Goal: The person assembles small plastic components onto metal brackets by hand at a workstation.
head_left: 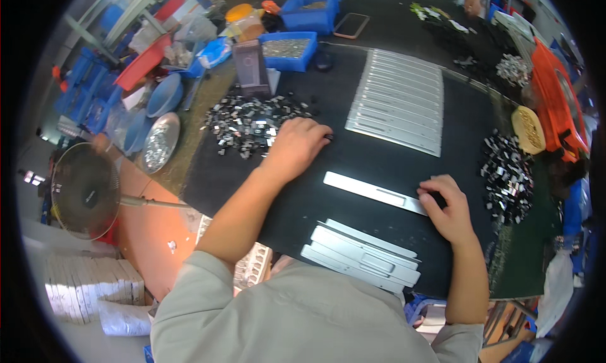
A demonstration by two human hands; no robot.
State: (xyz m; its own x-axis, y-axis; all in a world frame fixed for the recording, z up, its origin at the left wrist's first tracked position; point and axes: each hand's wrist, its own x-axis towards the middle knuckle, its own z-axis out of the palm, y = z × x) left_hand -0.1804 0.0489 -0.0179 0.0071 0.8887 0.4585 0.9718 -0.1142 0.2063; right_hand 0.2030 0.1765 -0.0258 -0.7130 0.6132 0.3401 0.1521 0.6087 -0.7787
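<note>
At the right edge of a pile of small black and silver parts (249, 126), my left hand (297, 145) is closed, fingers together, with a small black part (328, 137) at its fingertips. My right hand (447, 206) curls its fingers and thumb at the right end of a narrow silver metal strip (366, 189), which lies slanted on the black mat. The strip has a long slot near its right part. Closer to my body, several similar metal strips (353, 252) lie stacked and overlapping. Beyond my hands, a row of silver strips (401, 98) lies side by side.
Another pile of black and silver parts (508, 177) sits at the right, near a yellow bowl (529, 129) and an orange container (558, 91). A dark box (251, 66), blue bins (309, 12) and a phone (351, 26) stand or lie at the back. A fan (85, 189) is left.
</note>
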